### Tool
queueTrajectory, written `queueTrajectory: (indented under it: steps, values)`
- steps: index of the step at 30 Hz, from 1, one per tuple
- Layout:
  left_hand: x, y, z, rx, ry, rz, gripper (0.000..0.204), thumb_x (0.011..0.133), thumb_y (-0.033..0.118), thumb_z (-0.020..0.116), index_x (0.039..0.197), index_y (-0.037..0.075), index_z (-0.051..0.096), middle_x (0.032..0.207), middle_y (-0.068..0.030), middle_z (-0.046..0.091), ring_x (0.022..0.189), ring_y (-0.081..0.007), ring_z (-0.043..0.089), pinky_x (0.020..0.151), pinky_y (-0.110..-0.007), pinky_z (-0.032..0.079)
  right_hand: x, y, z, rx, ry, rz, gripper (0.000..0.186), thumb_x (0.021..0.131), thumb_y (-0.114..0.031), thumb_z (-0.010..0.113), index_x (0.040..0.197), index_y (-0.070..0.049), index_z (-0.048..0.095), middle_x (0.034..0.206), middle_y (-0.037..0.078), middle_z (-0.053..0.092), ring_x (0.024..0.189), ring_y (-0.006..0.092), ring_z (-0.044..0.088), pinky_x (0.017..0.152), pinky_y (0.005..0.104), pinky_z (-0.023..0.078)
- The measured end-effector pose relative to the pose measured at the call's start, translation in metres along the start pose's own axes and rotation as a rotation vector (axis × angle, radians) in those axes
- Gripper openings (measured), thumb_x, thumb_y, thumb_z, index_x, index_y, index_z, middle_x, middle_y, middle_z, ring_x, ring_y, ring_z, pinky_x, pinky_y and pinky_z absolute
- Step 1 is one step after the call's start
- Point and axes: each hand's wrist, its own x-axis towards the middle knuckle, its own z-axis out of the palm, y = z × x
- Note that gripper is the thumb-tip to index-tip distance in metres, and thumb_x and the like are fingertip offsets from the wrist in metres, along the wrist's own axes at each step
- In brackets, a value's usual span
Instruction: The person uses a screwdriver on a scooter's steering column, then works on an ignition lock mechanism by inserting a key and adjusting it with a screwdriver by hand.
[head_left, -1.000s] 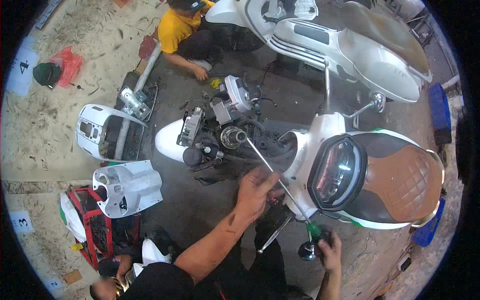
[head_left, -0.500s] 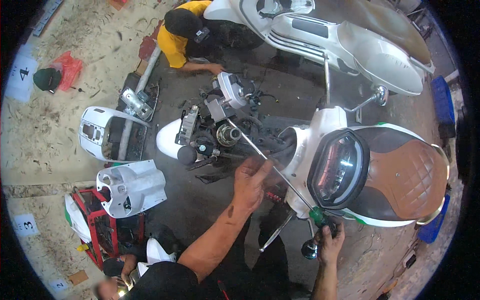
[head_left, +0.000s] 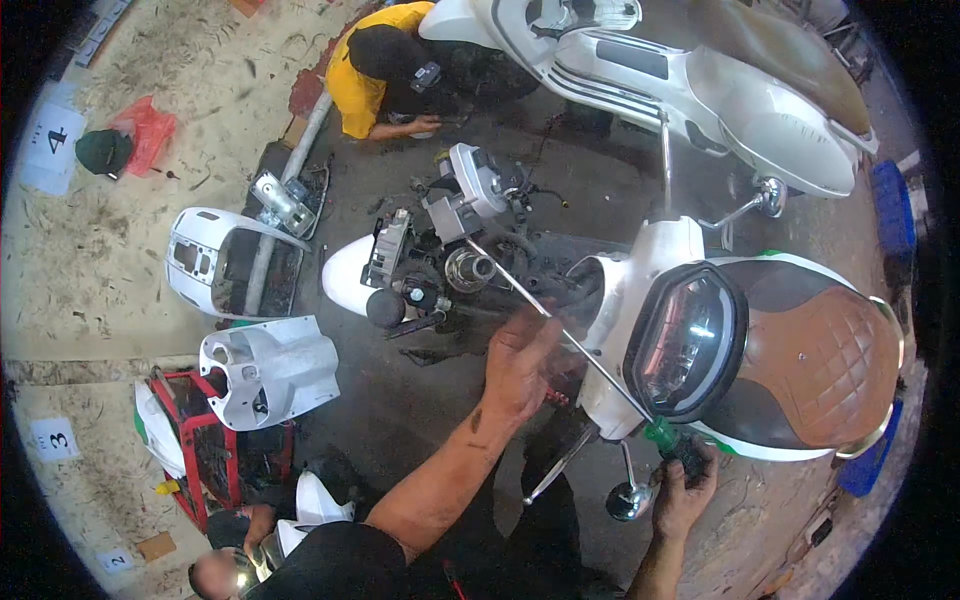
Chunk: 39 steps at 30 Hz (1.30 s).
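Right hand (head_left: 685, 490) wrapped round the green handle of a long screwdriver (head_left: 600, 368), left hand (head_left: 518, 365) pinching the slim, bright shaft! The tip sits by the ribbed metal collar (head_left: 468, 270) and grey housing (head_left: 455, 215); contact, can't tell. Best played with a steady front hand, push straight along the shaft. Alongside: glossy hexagonal headlight (head_left: 685, 345), quilted brown seat (head_left: 830, 345).

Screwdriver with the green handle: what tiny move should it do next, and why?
Perhaps steady the screwdriver with the left hand, which is at its shaft: the tip shows by the grey box and metal collar, but I can't tell whether it touches either. The right hand holds the green handle, well back.
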Motion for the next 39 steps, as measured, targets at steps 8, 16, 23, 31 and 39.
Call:
queueTrajectory:
  steps: [8,16,23,31,39]
  values:
    - [0.001,0.005,-0.005,0.026,0.003,0.021,0.023,0.091,0.015,0.060,0.114,0.012,0.059,0.099,-0.0067,0.065,0.092,-0.0230,0.064,0.071,-0.041,0.059,-0.003,-0.003,0.006,0.049,-0.008,0.127,0.043,0.086,-0.021,0.069,0.118,-0.002,0.048,0.093,0.009,0.060,0.057,0.0125,0.052,0.047,0.0257,0.044]
    - [-0.002,0.004,-0.007,0.058,0.010,-0.023,0.024,0.090,0.014,0.062,0.114,0.012,0.059,0.099,-0.0071,0.065,0.095,-0.0244,0.064,0.072,-0.043,0.059,-0.009,-0.002,0.012,0.096,0.035,0.167,0.034,0.087,-0.022,0.067,0.107,0.000,0.051,0.080,0.006,0.056,0.054,0.0121,0.052,0.047,0.0251,0.044]
    - [-0.003,0.005,-0.005,0.050,-0.002,-0.029,0.023,0.091,0.013,0.060,0.114,0.011,0.058,0.098,-0.0074,0.064,0.095,-0.0253,0.064,0.072,-0.043,0.059,-0.007,0.001,0.001,0.084,-0.026,0.194,0.038,0.088,-0.021,0.066,0.115,-0.002,0.049,0.087,0.007,0.059,0.058,0.0121,0.051,0.049,0.0256,0.044]
    - [-0.002,0.006,-0.004,0.061,0.019,-0.004,0.019,0.090,0.015,0.062,0.109,0.010,0.060,0.096,-0.0075,0.065,0.092,-0.0241,0.065,0.071,-0.043,0.059,-0.009,-0.010,0.013,0.103,0.009,0.192,0.036,0.089,-0.026,0.065,0.111,-0.001,0.051,0.083,0.008,0.059,0.056,0.0120,0.052,0.047,0.0258,0.044]
    - [-0.002,0.003,-0.011,0.171,0.130,0.044,0.017,0.089,0.015,0.064,0.103,0.007,0.061,0.093,-0.0074,0.066,0.088,-0.0225,0.066,0.070,-0.039,0.058,0.015,-0.008,-0.003,0.191,-0.280,0.734,0.030,0.088,-0.024,0.064,0.103,0.002,0.060,0.076,0.008,0.062,0.058,0.0155,0.058,0.050,0.0286,0.046]
